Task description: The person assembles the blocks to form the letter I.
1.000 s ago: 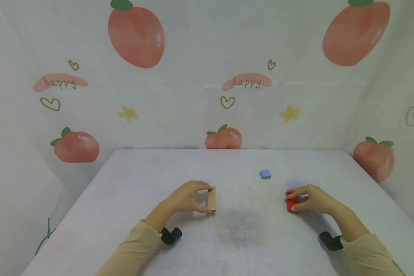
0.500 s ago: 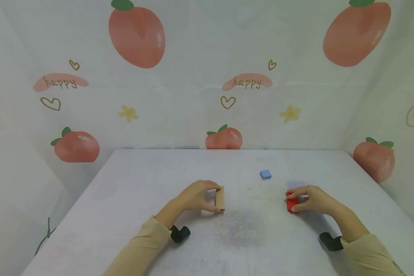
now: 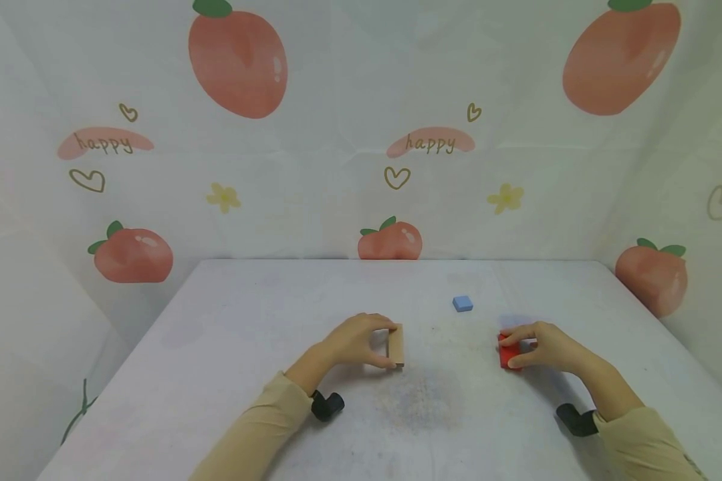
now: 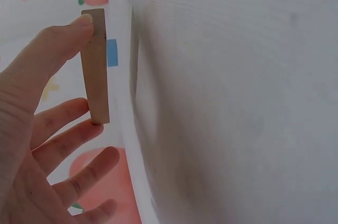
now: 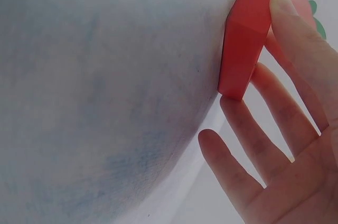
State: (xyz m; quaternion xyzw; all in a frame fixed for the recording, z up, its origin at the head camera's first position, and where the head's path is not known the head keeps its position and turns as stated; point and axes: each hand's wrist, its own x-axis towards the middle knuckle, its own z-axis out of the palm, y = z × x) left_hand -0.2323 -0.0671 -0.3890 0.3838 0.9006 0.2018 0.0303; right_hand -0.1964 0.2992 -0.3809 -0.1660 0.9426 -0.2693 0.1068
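My left hand (image 3: 356, 339) pinches a flat light-wood block (image 3: 396, 345) between thumb and fingers, one at each end. In the left wrist view this wooden block (image 4: 95, 76) stands apart from the table surface, and its other fingers spread below it. To the right, my right hand (image 3: 547, 345) holds a red block (image 3: 508, 352) with the thumb at the near end and fingers at the far end. The red block (image 5: 244, 42) sits on the table surface in the right wrist view. A small blue block (image 3: 462, 304) lies farther back, between the two hands.
The white table (image 3: 265, 294) has a greyish smudge in front of the hands. Behind it hangs a cloth backdrop (image 3: 313, 133) printed with fruit, hearts and "happy". Black wrist mounts (image 3: 327, 405) sit under both forearms.
My left hand has moved steadily to the right with the wooden block, closer to the red one. The right hand, the red block and the blue block have stayed in place.
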